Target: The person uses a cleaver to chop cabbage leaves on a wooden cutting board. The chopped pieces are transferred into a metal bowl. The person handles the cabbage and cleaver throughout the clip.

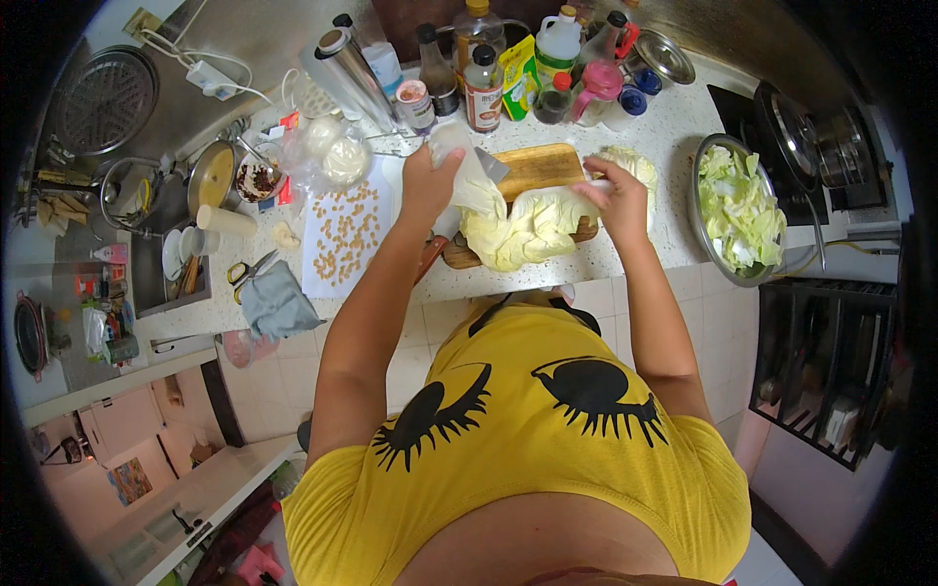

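Note:
My left hand [431, 179] grips the white stem end of a napa cabbage leaf [476, 192] over the left part of the cutting board. Thumb and fingers of my right hand [617, 194] pinch the white end of another cabbage leaf [538, 231]. The leaves' yellow frilly parts hang together above the wooden cutting board [538, 167]. A knife lies partly beneath the leaves, its red-brown handle [431, 256] beside my left forearm and part of its blade [491, 165] showing behind. More napa cabbage [636, 172] rests on the counter just behind my right hand.
A metal bowl [696, 212] of cut cabbage stands at the right, by the stove. Left are peanuts [344, 234] on white paper, scissors [253, 271], a grey cloth [277, 300] and the sink. Bottles, including a brown sauce bottle [484, 95], line the back.

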Demonstrator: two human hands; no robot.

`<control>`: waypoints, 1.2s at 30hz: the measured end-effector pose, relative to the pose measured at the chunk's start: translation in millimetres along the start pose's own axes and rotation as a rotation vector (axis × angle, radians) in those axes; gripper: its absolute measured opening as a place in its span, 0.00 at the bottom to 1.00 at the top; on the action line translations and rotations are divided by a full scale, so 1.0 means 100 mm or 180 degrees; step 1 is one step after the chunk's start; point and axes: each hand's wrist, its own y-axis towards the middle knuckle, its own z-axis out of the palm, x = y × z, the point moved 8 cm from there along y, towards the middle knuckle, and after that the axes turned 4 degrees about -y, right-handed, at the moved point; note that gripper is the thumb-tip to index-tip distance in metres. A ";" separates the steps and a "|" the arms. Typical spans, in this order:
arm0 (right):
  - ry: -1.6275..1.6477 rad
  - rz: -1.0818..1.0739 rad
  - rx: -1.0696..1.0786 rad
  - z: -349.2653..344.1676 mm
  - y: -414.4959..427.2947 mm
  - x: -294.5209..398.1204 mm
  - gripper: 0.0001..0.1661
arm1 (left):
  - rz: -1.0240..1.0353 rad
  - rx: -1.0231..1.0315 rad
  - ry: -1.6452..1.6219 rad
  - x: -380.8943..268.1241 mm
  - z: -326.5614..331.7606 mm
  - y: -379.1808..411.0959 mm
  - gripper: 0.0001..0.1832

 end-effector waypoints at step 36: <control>0.2605 0.3205 -0.0807 0.44 -1.37 -1.52 0.08 | -0.0398 0.0777 0.2387 1.03 -0.14 0.79 0.26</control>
